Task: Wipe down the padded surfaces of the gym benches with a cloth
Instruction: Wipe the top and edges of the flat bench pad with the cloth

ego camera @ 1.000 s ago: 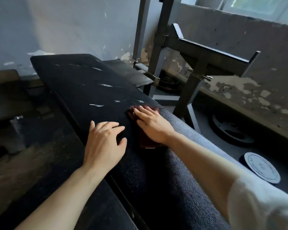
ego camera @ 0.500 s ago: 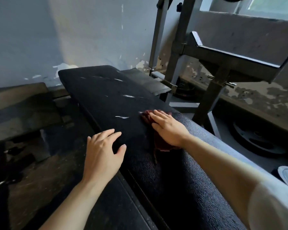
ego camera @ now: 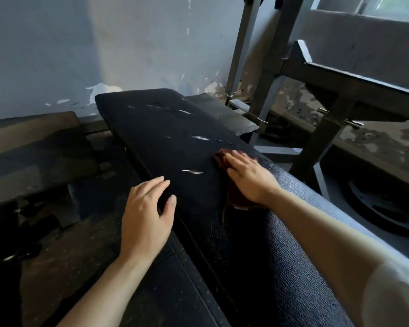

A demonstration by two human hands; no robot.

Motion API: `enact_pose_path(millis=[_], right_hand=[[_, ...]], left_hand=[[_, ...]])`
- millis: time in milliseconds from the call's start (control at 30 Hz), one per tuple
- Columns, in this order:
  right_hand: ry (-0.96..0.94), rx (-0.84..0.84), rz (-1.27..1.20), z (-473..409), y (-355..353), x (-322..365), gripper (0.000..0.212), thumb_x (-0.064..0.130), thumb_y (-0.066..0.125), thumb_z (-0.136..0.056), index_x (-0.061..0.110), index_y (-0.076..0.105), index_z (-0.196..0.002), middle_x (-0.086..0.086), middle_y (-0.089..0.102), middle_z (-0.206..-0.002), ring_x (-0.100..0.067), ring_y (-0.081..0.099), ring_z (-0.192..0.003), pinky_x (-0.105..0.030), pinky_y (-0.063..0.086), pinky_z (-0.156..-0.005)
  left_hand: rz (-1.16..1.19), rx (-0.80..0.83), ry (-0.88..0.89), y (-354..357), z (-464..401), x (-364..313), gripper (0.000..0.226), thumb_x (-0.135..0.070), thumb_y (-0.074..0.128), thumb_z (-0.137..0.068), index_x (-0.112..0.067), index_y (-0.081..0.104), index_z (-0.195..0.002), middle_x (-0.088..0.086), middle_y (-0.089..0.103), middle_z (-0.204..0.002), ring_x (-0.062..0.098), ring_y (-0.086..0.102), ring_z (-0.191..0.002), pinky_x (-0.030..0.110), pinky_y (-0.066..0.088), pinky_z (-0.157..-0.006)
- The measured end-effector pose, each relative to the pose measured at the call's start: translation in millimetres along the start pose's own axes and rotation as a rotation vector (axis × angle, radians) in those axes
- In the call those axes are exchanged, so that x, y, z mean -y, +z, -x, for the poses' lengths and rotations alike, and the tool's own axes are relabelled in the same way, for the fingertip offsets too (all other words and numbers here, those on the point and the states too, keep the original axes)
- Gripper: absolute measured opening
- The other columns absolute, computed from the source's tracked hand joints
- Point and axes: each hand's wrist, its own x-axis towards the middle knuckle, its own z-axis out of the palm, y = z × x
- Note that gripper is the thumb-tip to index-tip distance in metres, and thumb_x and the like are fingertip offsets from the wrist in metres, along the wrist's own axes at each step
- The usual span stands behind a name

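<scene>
A pale, peeling wall [ego camera: 57, 55] fills the background, with a dark rubber-tiled floor [ego camera: 64, 256] below it on the left. A grey steel rack [ego camera: 340, 83] stands on the right, its uprights rising out of view and an angled arm jutting across toward the right edge. Under that arm a black weight plate [ego camera: 383, 204] lies flat on the ground.

The long black padded bench [ego camera: 165, 138] runs from the bottom right up toward the wall — its textured vinyl shows several pale tears, one [ego camera: 193, 171] just ahead of the 2 hands and another [ego camera: 201, 138] farther up. A second, smaller black pad [ego camera: 222, 114] lies beyond the bench's right edge, near the foot of the rack.

The left hand [ego camera: 147, 213] rests on the bench's left edge with fingers spread and relaxed, gripping nothing. The right hand [ego camera: 250, 178] lies flat, fingers straight and together, pressing down on a dark red cloth [ego camera: 234, 197] spread on the pad near the bench's right side; the cloth shows ahead of the fingertips and behind the heel of the palm. The 2 hands are apart, with bare vinyl between them. A white sleeve [ego camera: 392, 298] covers the right upper arm.
</scene>
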Motion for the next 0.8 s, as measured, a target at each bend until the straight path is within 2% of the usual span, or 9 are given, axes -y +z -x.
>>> enact_pose_path(millis=[100,200,267,400,467,533,600,733,800], right_hand=[[0.098,-0.066,0.061,-19.4,6.6,18.7,0.052,0.031,0.034,-0.103,0.019,0.025,-0.152,-0.005,0.021,-0.160,-0.025,0.015,-0.147,-0.042,0.011,-0.119],[-0.155,-0.086,0.068,-16.0,19.3,75.5,0.050,0.029,0.038,-0.102,0.017,0.031,-0.149,-0.006,0.029,-0.156,-0.026,0.020,-0.144,-0.041,0.015,-0.115],[-0.278,-0.029,0.030,1.2,24.7,94.3,0.051,0.030,0.037,-0.102,0.020,0.027,-0.152,-0.002,0.021,-0.160,-0.021,0.011,-0.148,-0.037,0.007,-0.118],[-0.329,0.023,-0.034,9.3,24.7,71.6,0.051,0.030,0.037,-0.103,0.023,0.026,-0.152,0.003,0.014,-0.162,-0.013,0.003,-0.149,-0.030,-0.001,-0.119],[-0.212,0.028,0.002,-16.3,22.8,66.0,0.052,0.029,0.036,-0.103,0.022,0.025,-0.153,0.001,0.013,-0.162,-0.016,0.004,-0.150,-0.033,0.001,-0.119],[-0.108,-0.003,0.029,-38.3,25.9,75.6,0.053,0.030,0.033,-0.103,0.021,0.021,-0.154,0.001,0.012,-0.163,-0.019,0.004,-0.150,-0.038,0.004,-0.119],[-0.147,-0.014,0.019,-35.4,29.9,92.2,0.053,0.030,0.033,-0.103,0.021,0.022,-0.154,0.000,0.013,-0.162,-0.021,0.005,-0.150,-0.039,0.006,-0.119],[-0.393,-0.013,-0.082,37.0,32.6,93.3,0.051,0.031,0.038,-0.102,0.024,0.028,-0.152,0.006,0.016,-0.161,-0.013,0.005,-0.149,-0.029,0.001,-0.120],[-0.369,-0.024,-0.072,44.4,27.0,71.8,0.050,0.031,0.039,-0.103,0.025,0.028,-0.152,0.007,0.016,-0.160,-0.010,0.004,-0.149,-0.026,0.000,-0.120]], left_hand=[[0.006,-0.017,-0.024,0.0,-3.0,4.5,0.038,-0.021,0.060,-0.093,-0.012,0.060,-0.130,-0.004,0.056,-0.134,0.008,0.041,-0.128,0.014,0.024,-0.102],[0.028,-0.060,-0.078,3.4,-7.0,5.2,0.040,-0.017,0.058,-0.094,-0.011,0.057,-0.133,-0.003,0.054,-0.137,0.008,0.042,-0.129,0.011,0.024,-0.099],[0.026,-0.084,-0.105,5.6,-9.4,5.4,0.040,-0.014,0.058,-0.094,-0.010,0.057,-0.134,-0.001,0.054,-0.138,0.011,0.044,-0.129,0.012,0.025,-0.099],[0.028,-0.099,-0.118,5.3,-10.1,7.3,0.039,-0.016,0.058,-0.094,-0.011,0.058,-0.133,-0.003,0.054,-0.137,0.008,0.044,-0.129,0.003,0.022,-0.096],[0.023,-0.091,-0.122,5.5,-9.2,6.1,0.040,-0.018,0.058,-0.095,-0.012,0.057,-0.134,-0.005,0.053,-0.139,0.008,0.043,-0.131,0.010,0.026,-0.102],[0.042,-0.080,-0.132,4.0,-8.5,3.2,0.040,-0.017,0.057,-0.095,-0.012,0.055,-0.135,-0.005,0.051,-0.141,0.009,0.042,-0.133,0.023,0.033,-0.109],[0.058,-0.073,-0.139,1.4,-8.1,1.7,0.041,-0.015,0.058,-0.095,-0.012,0.055,-0.136,-0.005,0.051,-0.142,0.010,0.043,-0.133,0.032,0.035,-0.112],[0.082,-0.097,-0.190,-2.9,-6.1,2.6,0.041,-0.010,0.057,-0.094,-0.012,0.056,-0.135,-0.003,0.053,-0.139,0.011,0.046,-0.130,0.016,0.030,-0.104],[0.088,-0.078,-0.217,-5.0,-3.6,1.8,0.041,-0.013,0.055,-0.096,-0.014,0.054,-0.136,-0.006,0.050,-0.142,0.007,0.042,-0.132,0.011,0.025,-0.101]])
